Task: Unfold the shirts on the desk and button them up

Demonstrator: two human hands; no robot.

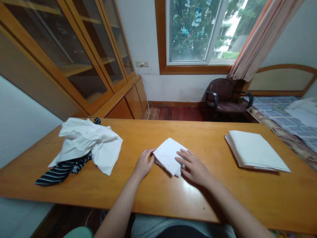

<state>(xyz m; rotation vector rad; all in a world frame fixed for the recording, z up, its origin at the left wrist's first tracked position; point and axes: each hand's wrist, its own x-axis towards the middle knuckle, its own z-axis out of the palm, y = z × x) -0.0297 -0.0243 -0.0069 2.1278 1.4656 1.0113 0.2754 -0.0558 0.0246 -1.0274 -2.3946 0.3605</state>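
Note:
A small folded white cloth [168, 153] lies on the wooden table in front of me, one corner pointing away and its layered edges showing at the near side. At its left corner, my left hand [145, 163] has its fingers and thumb closed around the edge. My right hand [194, 167] is over the right side, fingers spread and fingertips touching the top. Beneath the right palm, part of the cloth is hidden.
To the left lies a crumpled white cloth [86, 137] over a dark striped cloth [55, 173]. A larger folded white stack [257, 150] rests on the right of the table [158, 200]. Beyond are a glass-door cabinet [114, 87], an office chair [223, 94] and a bed [279, 105].

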